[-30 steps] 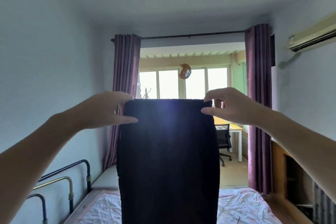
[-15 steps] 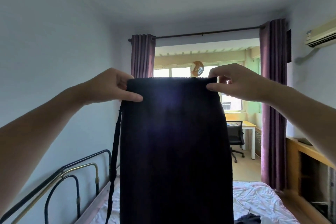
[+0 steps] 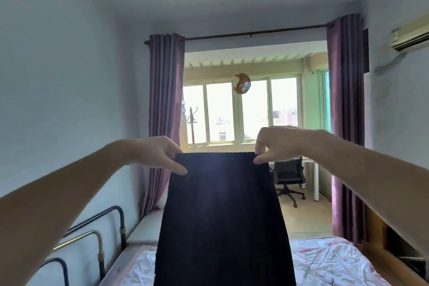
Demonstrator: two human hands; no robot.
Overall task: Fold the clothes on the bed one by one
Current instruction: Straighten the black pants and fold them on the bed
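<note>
- While both hands pinch its top edge, the garment (image 3: 224, 220) hangs flat and dark in front of the person, its lower part running out of the bottom of the view.
- Left hand (image 3: 160, 154): its grip is closed on the left top corner, thumb lying across the front of the cloth and the other fingers behind.
- Right hand (image 3: 276, 144): its grip pinches the right top corner, thumb in front and fingertips curled over the edge.
- Between the two grips the top edge runs straight and taut; below them the cloth widens slightly and drops toward the bed (image 3: 325, 264).
- Change: half a second ago the top edge was held higher, level with the upper window panes; now it sits lower, under the sill, so more of the window (image 3: 241, 111) shows above the grips.
- A dark strap that dangled below the left grip a moment ago is no longer visible.
- My reading: the garment is being brought down after being shaken out and squared, ready to be laid on the bed beneath the grips for folding.
- Task stage: early for this piece, with no fold made in it yet.
- Risk: since the hem is out of view, I cannot tell whether it already touches the sheet; lowering unevenly could bunch it.
</note>
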